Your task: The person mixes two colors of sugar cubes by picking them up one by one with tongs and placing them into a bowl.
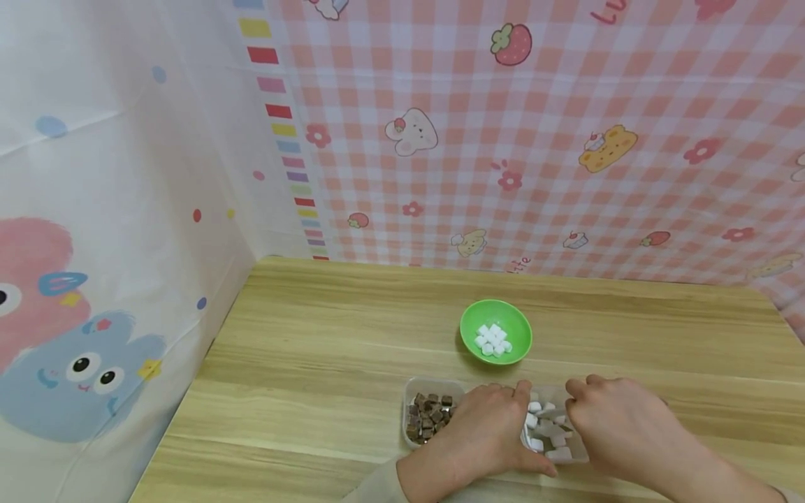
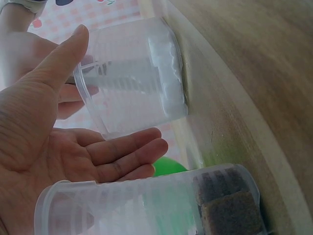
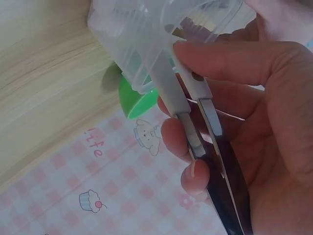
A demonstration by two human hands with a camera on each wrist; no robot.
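My left hand (image 1: 481,429) holds a clear plastic container (image 2: 127,117) of white cubes (image 1: 531,421), its thumb on one side of the rim and its fingers along the other. Metal tongs (image 3: 211,132) with white plastic ends are gripped in my right hand (image 1: 619,419), at the container's right side. Their white arms reach down into the container, and the gripped part is hidden from the head view. Behind both hands, a green bowl (image 1: 470,342) has several white cubes (image 1: 492,339) at its bottom.
Left of the white cubes stands another clear container (image 1: 434,383) with brown cubes (image 1: 428,418), partly covered by my left hand. The wooden table (image 1: 314,363) meets a pink checked cloth (image 1: 534,209) at the back and a white printed cloth (image 1: 157,209) at the left.
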